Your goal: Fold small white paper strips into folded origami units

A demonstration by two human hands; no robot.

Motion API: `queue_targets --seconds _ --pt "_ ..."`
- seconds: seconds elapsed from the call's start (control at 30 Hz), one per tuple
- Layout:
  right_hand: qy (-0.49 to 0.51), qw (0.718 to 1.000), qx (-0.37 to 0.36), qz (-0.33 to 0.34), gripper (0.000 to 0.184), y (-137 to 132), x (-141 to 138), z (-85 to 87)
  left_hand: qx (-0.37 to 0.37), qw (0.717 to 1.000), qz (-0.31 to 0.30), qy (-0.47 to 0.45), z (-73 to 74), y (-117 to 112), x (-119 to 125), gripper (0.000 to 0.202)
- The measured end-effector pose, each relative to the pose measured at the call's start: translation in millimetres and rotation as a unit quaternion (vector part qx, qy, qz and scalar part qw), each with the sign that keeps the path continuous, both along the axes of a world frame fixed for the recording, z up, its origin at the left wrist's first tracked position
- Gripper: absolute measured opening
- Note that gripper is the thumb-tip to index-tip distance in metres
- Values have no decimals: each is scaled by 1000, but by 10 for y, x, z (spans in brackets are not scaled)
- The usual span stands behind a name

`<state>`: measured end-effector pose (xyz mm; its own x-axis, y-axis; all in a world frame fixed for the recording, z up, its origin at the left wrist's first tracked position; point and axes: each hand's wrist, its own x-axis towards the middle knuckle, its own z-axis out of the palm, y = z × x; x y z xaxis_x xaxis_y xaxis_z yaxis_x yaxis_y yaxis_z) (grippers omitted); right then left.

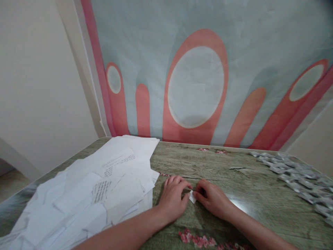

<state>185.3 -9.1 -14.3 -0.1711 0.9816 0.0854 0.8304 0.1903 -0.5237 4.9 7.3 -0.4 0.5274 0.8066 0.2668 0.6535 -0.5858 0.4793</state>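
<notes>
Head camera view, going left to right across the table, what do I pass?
A pile of white paper sheets → left hand → small piece of paper pinched by both hands → right hand → folded grey pieces.

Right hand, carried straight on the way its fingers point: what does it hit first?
Likely the left hand, just past the small paper piece that the right hand pinches; depth is unclear.
</notes>
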Motion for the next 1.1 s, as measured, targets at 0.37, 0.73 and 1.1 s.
queue_targets --seconds 0.37,0.73,1.1 --pt "0 999 52 13 12 -84 -5 -80 101 989 -74 75 69 -18 -22 13" --pt "-121 972 177 101 21 -272 -12 -56 151 969 -114 158 149 -83 -22 18" --pt "-269 931 212 123 24 -394 -97 -96 174 953 -116 220 95 -169 -24 36"
